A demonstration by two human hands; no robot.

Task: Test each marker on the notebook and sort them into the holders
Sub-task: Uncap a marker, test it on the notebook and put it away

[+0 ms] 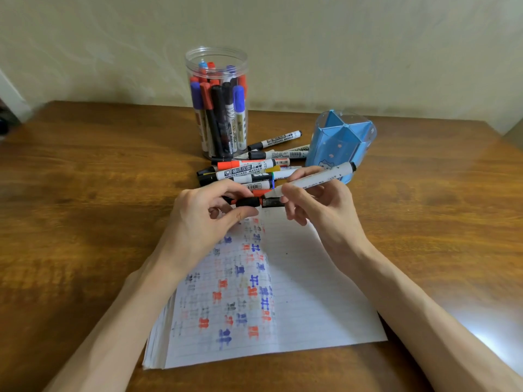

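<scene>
Marker (319,178) with a white body is up in the air, over the top of the notebook (311,292). The right hand (319,210) grips it with curled fingers around its middle. It lies on a slant: its black front end is low and points left, and its back end is higher, out to the right, just in front of the blue holder (365,142).

The left hand (203,219) pinches a black cap (247,202) between thumb and fingers. The cap is just beside the marker's front end, on its left, and lined up with it. I cannot tell if they touch, or if the cap is going on or coming off.

The page is right under both hands, so I think the tip only needs to go down to draw. The right hand is nearer the blue holder. The left hand is nearer the clear jar (244,66), which has many markers standing in it. A pile of markers (249,169) lies on the table (85,179) behind the hands.
</scene>
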